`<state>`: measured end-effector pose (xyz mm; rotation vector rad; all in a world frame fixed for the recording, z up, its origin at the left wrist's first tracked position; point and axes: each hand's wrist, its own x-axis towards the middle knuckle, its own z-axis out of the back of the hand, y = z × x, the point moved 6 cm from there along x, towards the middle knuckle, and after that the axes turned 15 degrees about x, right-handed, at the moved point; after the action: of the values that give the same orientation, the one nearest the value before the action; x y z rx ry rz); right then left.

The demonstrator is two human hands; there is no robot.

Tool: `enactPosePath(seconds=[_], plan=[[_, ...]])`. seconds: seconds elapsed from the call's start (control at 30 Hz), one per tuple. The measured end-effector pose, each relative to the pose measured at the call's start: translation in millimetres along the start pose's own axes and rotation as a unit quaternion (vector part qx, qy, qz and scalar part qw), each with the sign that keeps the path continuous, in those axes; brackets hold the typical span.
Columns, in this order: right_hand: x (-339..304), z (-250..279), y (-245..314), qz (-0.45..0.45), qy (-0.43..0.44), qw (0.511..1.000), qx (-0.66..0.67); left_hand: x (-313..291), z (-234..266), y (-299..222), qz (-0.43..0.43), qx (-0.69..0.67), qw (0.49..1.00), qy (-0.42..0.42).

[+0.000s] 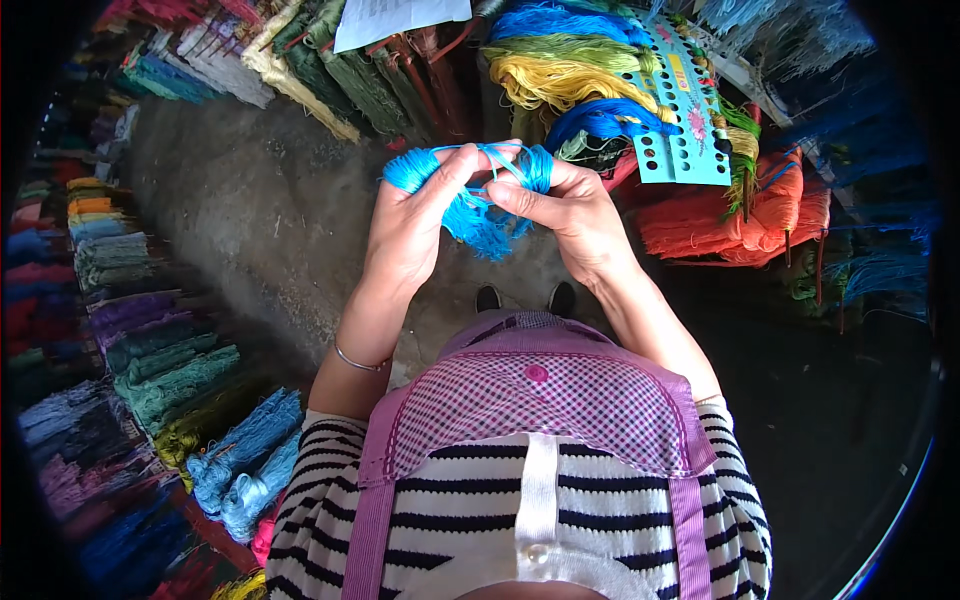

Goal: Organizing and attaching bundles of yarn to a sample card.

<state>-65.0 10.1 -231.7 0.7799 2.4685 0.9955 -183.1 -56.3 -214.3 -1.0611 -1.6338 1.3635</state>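
A bright blue skein of thread (478, 228) is held up between my two hands, its strands looped and hanging below the fingers. My left hand (425, 205) is closed on one end, with a thick bundle bulging out past its knuckles. My right hand (580, 210) grips the other end, thumb and fingers pinching the strands. A thin part of the thread stretches across the gap between my fingertips. Just beyond my right hand is a turquoise card with punched holes (685, 145), through which coloured thread bundles are fastened.
Yellow (560, 85) and coral-red skeins (735, 215) hang at the upper right. Dark green hanks (360, 80) and a white paper sheet (400, 20) are at the far side. Rows of many-coloured hanks line the left, including light blue ones (245, 450). Grey concrete floor (240, 190) shows between.
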Motion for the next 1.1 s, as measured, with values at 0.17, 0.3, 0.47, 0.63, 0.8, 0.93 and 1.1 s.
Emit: enactPosePath(seconds=[0.17,0.3,0.47,0.63,0.8,0.93,1.1], plan=[[0,4,1,0.007,-0.008,1.000,-0.005,-3,-3,-1,0.031,0.051,0.998,0.024],[-1,6,4,0.052,-0.009,0.997,-0.053,-3,-2,-2,-0.002,0.052,0.998,0.028],[-3,6,7,0.054,-0.012,0.997,-0.050,-4,1,-4,-0.017,0.027,0.999,0.012],[2,13,-4,-0.101,0.006,0.900,0.424,-4,5,-5,-0.041,-0.001,0.999,0.022],[-4,-4,11,-0.134,0.178,0.821,0.525,-2,2,-7,-0.040,-0.178,0.976,0.120],[-3,4,19,-0.123,0.100,0.882,0.443,-6,-7,-9,-0.030,-0.049,0.992,0.110],[-2,8,2,-0.087,0.000,0.996,0.000,-10,-31,-26,-0.218,0.387,0.881,0.162]])
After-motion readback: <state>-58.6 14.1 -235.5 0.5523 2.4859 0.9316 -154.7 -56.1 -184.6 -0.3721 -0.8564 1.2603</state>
